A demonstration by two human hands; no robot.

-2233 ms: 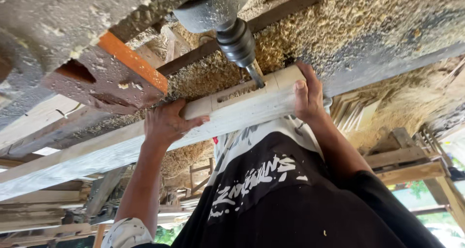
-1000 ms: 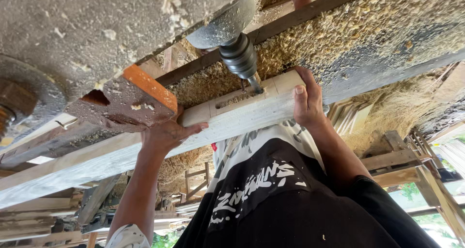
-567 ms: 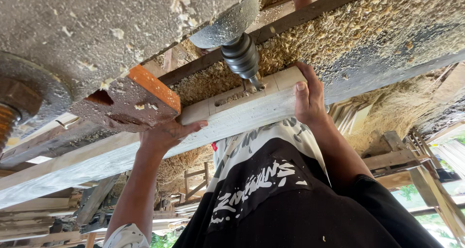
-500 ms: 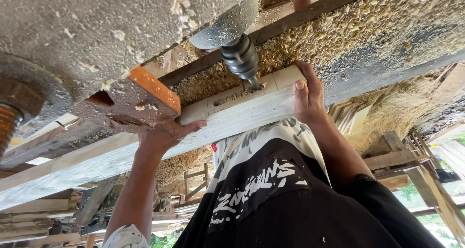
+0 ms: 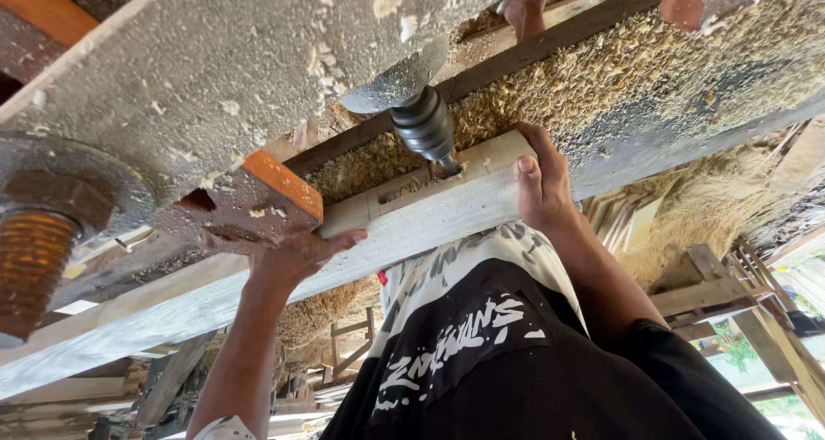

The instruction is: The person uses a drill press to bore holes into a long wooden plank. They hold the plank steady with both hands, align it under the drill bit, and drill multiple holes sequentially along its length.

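While raised, left hand (image 5: pixel 296 255) and right hand (image 5: pixel 540 182), fingers seemingly gripping the wooden piece (image 5: pixel 430 204).

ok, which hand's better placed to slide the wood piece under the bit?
Probably right: right hand wraps the wood piece's end beside the drill bit; left hand is partly hidden behind the orange-edged block.

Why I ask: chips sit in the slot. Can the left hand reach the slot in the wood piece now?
Probably yes: the left hand holds the wood piece just beside the slot, whose top lies open; the drill bit stands only at its far end.
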